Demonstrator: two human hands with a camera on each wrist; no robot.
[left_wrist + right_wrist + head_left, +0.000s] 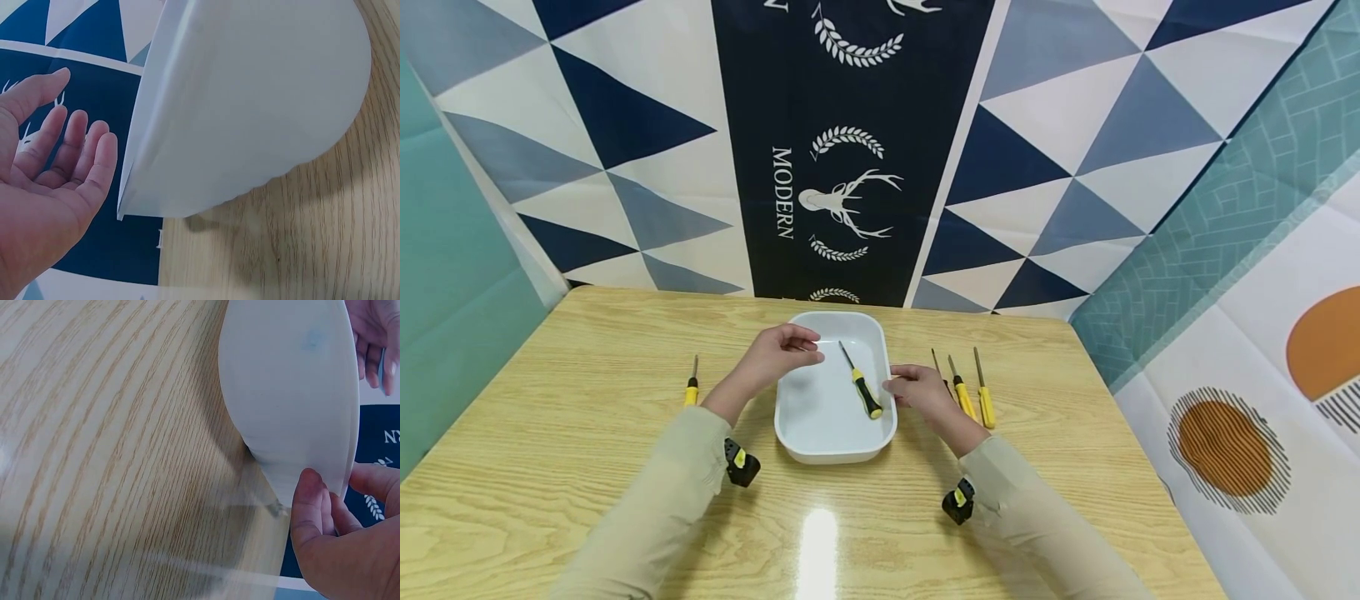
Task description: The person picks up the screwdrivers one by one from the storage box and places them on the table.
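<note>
A white rectangular tray (823,429) with rounded corners stands on the wooden table, a black-and-yellow screwdriver (867,395) lying inside it on the right. My right hand (921,390) pinches the tray's right rim; in the right wrist view its thumb (374,478) is at the rim's inner side and its fingers (308,500) are against the outer wall. Over the left rim hovers my left hand (784,348), holding nothing. The left wrist view shows that hand's fingers (100,159) loosely bent, apart from the tray wall (262,106).
Left of the tray lies a yellow-handled screwdriver (692,392), partly behind the left forearm. To the right, beyond the right hand, are a yellow screwdriver (986,407), a yellow-and-black screwdriver (962,392) and a thin dark shaft (936,361). A patterned cloth wall (842,167) borders the table's back edge.
</note>
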